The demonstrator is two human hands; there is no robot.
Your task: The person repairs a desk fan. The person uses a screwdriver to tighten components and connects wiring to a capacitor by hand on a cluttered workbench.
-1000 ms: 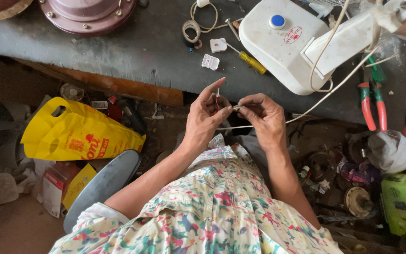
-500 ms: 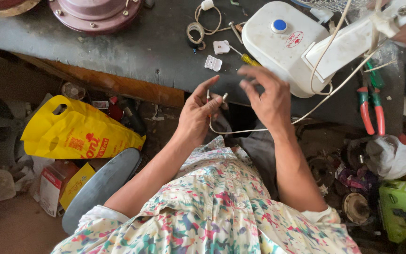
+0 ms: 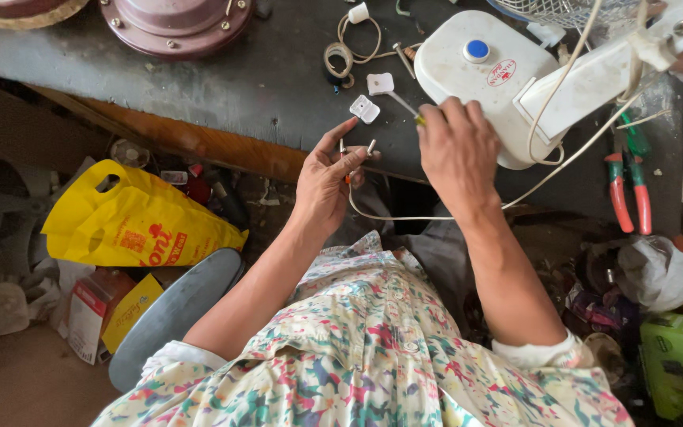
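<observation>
My left hand is below the bench edge and pinches the bare end of a thin white cable, with small metal pins sticking up between its fingers. The cable loops right and up to a white fan base on the dark bench. My right hand rests on the bench beside that base, fingers curled over the yellow handle of a screwdriver; the metal shaft points up-left. Two white plug pieces lie just beyond the tip.
Red-handled pliers lie on the bench at right. A wire coil and a maroon round housing sit farther back. Below the bench are a yellow plastic bag, a grey oval plate, small boxes and a green box.
My right hand has let go of the cable end and moved up onto the bench, closing over the screwdriver. My left hand still holds the cable end, now alone.
</observation>
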